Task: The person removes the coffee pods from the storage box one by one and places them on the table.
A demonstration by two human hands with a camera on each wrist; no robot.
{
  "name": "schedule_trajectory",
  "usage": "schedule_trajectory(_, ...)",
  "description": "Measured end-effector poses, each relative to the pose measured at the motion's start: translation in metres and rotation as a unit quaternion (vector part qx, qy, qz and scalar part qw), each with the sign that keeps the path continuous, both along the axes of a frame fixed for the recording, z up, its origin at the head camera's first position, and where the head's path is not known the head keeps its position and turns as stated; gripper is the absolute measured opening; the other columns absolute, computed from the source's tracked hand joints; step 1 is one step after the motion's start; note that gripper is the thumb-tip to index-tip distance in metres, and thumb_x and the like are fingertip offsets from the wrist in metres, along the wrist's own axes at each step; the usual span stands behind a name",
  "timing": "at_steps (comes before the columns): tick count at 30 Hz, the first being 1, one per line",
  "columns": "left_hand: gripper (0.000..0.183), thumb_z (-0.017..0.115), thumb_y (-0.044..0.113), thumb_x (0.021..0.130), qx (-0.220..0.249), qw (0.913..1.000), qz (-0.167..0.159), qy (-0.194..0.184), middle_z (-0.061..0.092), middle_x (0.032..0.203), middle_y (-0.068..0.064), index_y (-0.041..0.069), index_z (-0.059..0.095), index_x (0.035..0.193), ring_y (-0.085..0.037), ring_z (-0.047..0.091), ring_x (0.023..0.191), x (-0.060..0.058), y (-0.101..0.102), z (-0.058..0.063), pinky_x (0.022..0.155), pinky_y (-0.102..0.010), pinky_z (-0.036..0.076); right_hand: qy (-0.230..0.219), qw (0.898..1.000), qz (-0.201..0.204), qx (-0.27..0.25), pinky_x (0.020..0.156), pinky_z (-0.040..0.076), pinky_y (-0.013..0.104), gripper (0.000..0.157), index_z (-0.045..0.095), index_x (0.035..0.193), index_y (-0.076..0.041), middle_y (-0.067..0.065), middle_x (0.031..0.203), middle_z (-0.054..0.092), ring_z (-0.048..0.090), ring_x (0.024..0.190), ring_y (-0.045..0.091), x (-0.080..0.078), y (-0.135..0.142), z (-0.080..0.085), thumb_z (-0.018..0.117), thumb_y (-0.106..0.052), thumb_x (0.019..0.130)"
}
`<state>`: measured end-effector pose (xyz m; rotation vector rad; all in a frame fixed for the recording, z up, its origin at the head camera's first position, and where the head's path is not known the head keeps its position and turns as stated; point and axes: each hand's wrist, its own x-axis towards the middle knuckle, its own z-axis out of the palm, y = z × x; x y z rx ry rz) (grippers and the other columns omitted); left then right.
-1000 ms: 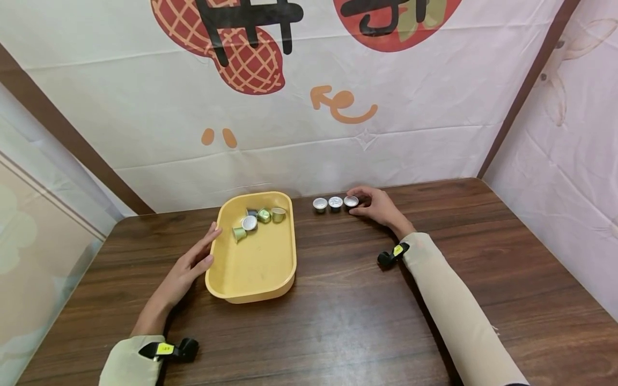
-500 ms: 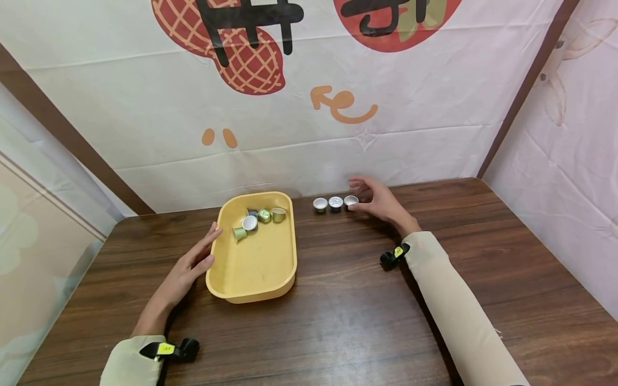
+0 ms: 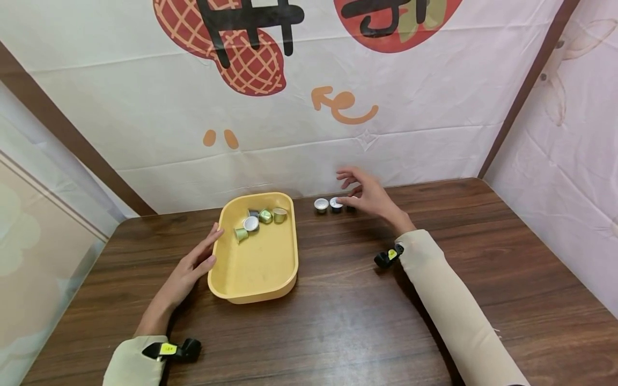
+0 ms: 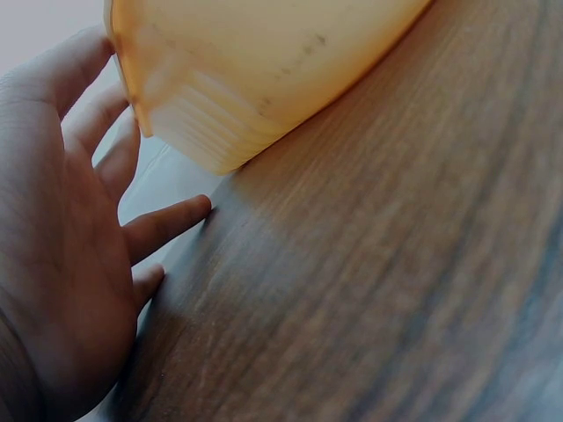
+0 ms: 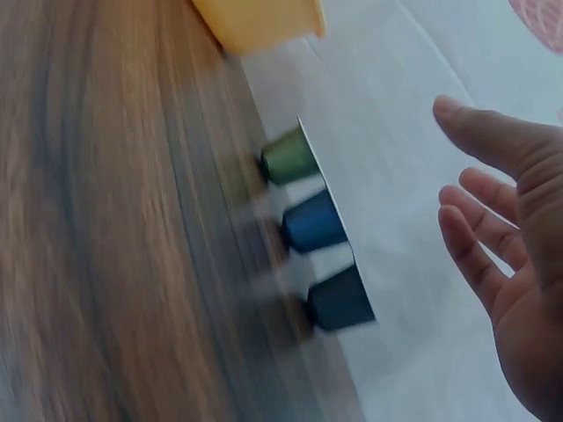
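Observation:
A yellow tray [image 3: 258,271] lies on the table with several coffee capsules inside, such as a green capsule [image 3: 241,235] and a silver-lidded capsule [image 3: 251,223]. My left hand [image 3: 185,271] touches the tray's left rim with extended fingers. To the tray's right, three capsules stand foil side up in a row: a green capsule [image 5: 290,158], a blue capsule [image 5: 315,221] and a dark capsule [image 5: 341,301]. My right hand [image 3: 369,195] hovers above the row's right end, fingers loosely bent and holding nothing. In the head view it mostly hides the dark capsule.
The brown wooden table [image 3: 338,321] meets a printed white cloth wall [image 3: 289,161] right behind the tray and the row. Another cloth panel [image 3: 579,161] borders the table on the right.
My right hand has left the rightmost capsule, its fingers spreading, then risen and shifted left over the row. The left hand and the tray stay put.

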<state>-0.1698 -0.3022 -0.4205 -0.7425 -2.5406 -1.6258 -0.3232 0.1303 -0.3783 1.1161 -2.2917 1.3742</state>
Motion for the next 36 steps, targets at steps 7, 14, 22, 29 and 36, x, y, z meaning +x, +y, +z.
schedule_trajectory(7, 0.055, 0.045, -0.001, 0.099, -0.004, 1.0, 0.007, -0.002, 0.01, 0.159, -0.007, 0.01, 0.031, 0.151, -0.011, 0.009, 0.144, 0.001, 0.001, 0.0, 0.103, -0.008, 0.017, 0.033, 0.998, 0.05, -0.012, 0.072, 0.053, 0.046, 0.054, 0.053, 0.126, 0.004, 0.021, 0.11, 0.061, 0.061, 0.092, 0.034, 0.032, -0.032, 0.037, 0.077, 0.003, 0.077)
schedule_trajectory(14, 0.055, 0.045, -0.002, 0.099, -0.005, 0.9999, 0.009, 0.001, 0.01, 0.159, -0.01, 0.012, 0.032, 0.15, -0.012, 0.009, 0.145, 0.001, 0.0, 0.0, 0.103, -0.009, 0.017, 0.083, 0.99, 0.111, 0.005, 0.069, 0.055, 0.038, 0.055, 0.053, 0.125, 0.005, 0.019, 0.111, 0.061, 0.063, 0.089, 0.034, 0.025, -0.069, 0.04, 0.079, -0.001, 0.076)
schedule_trajectory(22, 0.054, 0.045, -0.001, 0.099, -0.002, 1.0, 0.006, -0.003, 0.01, 0.159, -0.008, 0.009, 0.031, 0.15, -0.011, 0.009, 0.144, 0.002, 0.0, -0.002, 0.103, -0.009, 0.017, 0.09, 0.982, 0.138, 0.088, 0.07, 0.053, 0.026, 0.054, 0.057, 0.125, -0.001, 0.012, 0.115, 0.062, 0.062, 0.091, 0.021, 0.011, -0.104, 0.025, 0.081, -0.012, 0.078)
schedule_trajectory(29, 0.054, 0.045, 0.0, 0.099, -0.006, 0.9999, 0.011, -0.001, 0.01, 0.16, -0.006, 0.01, 0.031, 0.151, -0.011, 0.009, 0.144, 0.002, 0.002, -0.001, 0.103, -0.008, 0.017, 0.056, 0.974, 0.16, 0.153, 0.072, 0.053, 0.029, 0.05, 0.058, 0.126, -0.004, 0.007, 0.115, 0.061, 0.06, 0.094, 0.021, 0.016, -0.125, 0.03, 0.078, -0.013, 0.081)
schedule_trajectory(36, 0.055, 0.045, 0.0, 0.099, -0.009, 0.9999, 0.009, -0.003, 0.01, 0.16, -0.006, 0.011, 0.031, 0.151, -0.011, 0.009, 0.144, 0.0, 0.002, 0.001, 0.102, -0.008, 0.017, 0.04, 0.952, 0.194, 0.231, 0.076, 0.052, 0.032, 0.048, 0.056, 0.127, -0.003, 0.011, 0.122, 0.059, 0.06, 0.097, 0.025, 0.014, -0.145, 0.027, 0.074, -0.012, 0.084)
